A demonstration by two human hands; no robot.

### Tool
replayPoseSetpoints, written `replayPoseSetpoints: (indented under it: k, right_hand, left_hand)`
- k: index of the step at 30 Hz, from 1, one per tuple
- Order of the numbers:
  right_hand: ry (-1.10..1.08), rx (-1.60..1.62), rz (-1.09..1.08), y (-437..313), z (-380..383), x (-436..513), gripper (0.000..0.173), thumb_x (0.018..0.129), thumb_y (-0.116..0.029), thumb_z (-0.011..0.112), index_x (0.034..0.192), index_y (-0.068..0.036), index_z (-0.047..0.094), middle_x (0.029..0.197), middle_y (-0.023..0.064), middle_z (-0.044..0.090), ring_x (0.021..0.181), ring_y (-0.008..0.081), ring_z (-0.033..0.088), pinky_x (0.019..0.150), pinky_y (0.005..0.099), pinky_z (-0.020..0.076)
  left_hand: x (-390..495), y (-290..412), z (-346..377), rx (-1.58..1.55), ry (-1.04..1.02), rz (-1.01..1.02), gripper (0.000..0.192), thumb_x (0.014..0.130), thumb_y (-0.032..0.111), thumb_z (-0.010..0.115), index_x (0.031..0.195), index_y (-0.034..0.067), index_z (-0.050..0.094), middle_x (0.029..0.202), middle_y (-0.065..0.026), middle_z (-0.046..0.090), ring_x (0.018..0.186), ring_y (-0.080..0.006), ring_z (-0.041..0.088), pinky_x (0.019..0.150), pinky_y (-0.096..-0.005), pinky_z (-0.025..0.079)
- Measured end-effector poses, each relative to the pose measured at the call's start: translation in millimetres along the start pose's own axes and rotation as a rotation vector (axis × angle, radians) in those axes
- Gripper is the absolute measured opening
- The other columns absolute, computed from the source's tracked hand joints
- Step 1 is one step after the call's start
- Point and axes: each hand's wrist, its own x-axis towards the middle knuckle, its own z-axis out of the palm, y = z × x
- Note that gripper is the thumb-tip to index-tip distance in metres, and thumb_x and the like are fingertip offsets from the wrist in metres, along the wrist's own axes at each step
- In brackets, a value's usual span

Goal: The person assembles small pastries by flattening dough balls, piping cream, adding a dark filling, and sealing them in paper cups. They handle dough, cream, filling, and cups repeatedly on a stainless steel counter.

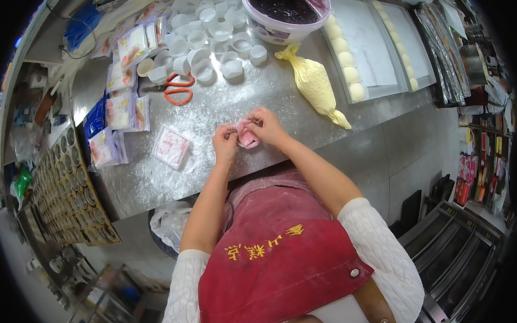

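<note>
Between my two hands is a soft pink wrapper (247,137), probably dough, with a small dark spot near its lower edge. The fingers of my left hand (226,144) pinch its left side, while my right hand (266,125) grips it from the upper right. Both hands are just above the floured steel table (213,104), near its front edge. To their left lies a square plastic tray (171,147) holding pink sheets dusted with white powder. A yellow-filled piping bag (314,84) lies to the upper right. Behind it stands a white tub (280,32) of dark purple filling.
Orange-handled scissors (178,89) lie left of my hands. Many paper cups (202,70) spread behind them, beside stacked packets (122,109). Trays (373,50) with rows of pale round balls stand at right. A mould pan (76,189) leans at the table's left end.
</note>
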Motion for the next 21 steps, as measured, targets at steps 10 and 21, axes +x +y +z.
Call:
replayPoseSetpoints:
  k: [10,21]
  right_hand:
    - [0.006,-0.216,-0.332,-0.5,-14.9,-37.9,0.017,0.072,-0.004,0.059,0.088,-0.005,0.063,0.095,0.0132,0.057,0.092,0.0314,0.053,0.082,0.0400,0.0418]
    - [0.113,0.138,0.053,-11.0,6.1,-74.3,0.030,0.073,-0.005,0.054,0.103,-0.003,0.052,0.094,0.0205,0.059,0.085,0.0363,0.056,0.073,0.0418,0.0439]
  left_hand:
    - [-2.7,-6.8,-4.1,0.235,-0.074,0.099,0.019,0.070,-0.007,0.049,0.068,0.001,0.066,0.097,-0.0120,0.058,0.094,-0.0223,0.055,0.081,-0.0287,0.044]
    - [-0.7,-5.0,2.7,0.495,-0.045,0.205,0.023,0.067,-0.001,0.047,0.074,0.001,0.068,0.103,-0.0162,0.053,0.097,-0.0298,0.051,0.088,-0.0352,0.040]
